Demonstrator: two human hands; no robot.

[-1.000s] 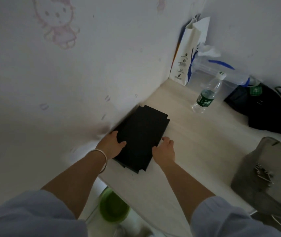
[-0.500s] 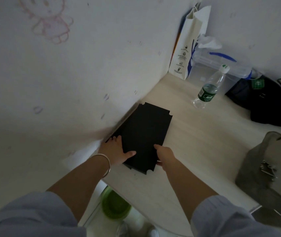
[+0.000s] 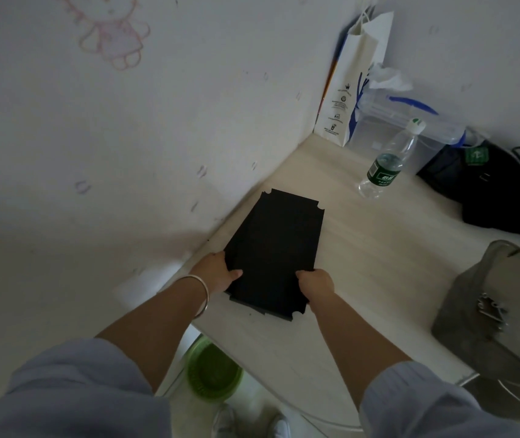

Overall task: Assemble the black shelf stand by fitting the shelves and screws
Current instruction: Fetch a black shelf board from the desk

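1. I see my left hand [image 3: 217, 273] and right hand [image 3: 315, 281] each curled onto the near end of the black shelf boards [image 3: 276, 251], which lie stacked on the surface [image 3: 363, 263] beside the wall.
2. Risk, I judge: the stack could slide apart or scrape the wall if I lift unevenly.
3. Count: at least two boards, exact number unclear; one water bottle [image 3: 388, 159]; one cluster of screws [image 3: 491, 308], too small to count.

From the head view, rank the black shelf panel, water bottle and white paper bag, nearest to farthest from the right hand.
1. black shelf panel: gripped by the right hand.
2. water bottle: farther back, to the right.
3. white paper bag: in the far corner.
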